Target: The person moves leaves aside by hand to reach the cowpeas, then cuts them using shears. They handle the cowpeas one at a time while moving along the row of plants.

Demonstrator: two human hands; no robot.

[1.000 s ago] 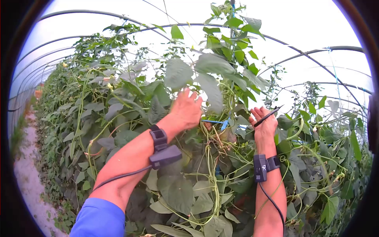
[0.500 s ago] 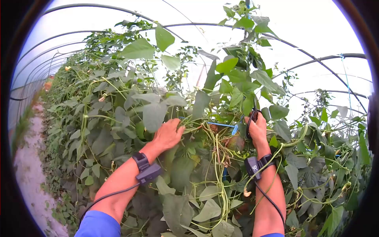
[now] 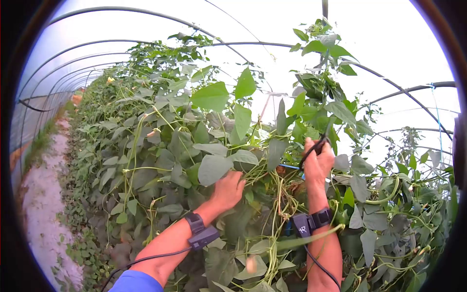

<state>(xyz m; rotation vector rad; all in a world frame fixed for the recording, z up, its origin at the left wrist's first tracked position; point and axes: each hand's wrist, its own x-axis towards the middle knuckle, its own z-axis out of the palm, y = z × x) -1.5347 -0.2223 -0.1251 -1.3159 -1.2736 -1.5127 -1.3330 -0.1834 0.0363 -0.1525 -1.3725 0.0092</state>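
Note:
My left hand (image 3: 226, 191) is closed among the leaves, its fingers around a bunch of green vine stems (image 3: 254, 174). A broad leaf (image 3: 214, 169) hangs just above it and the fingertips are partly hidden. Higher and to the right, my right hand (image 3: 318, 163) grips scissors with black loop handles (image 3: 307, 155). Their blades point up into the foliage (image 3: 304, 114) and are hard to make out. Below and between the hands, a bundle of thin twisted stems (image 3: 276, 219) hangs down.
Dense climbing bean plants (image 3: 146, 146) fill the row on both sides. A blue cord (image 3: 289, 167) runs behind the stems. Left of the row lies a pale path (image 3: 46, 209). Dark tunnel hoops (image 3: 233, 44) arch overhead. Wired wrist devices (image 3: 204, 237) sit on both forearms.
The view has shifted, so plants and path sit further right and lower. My right hand has risen relative to my left and turned with the scissors. My left hand stays at the stems.

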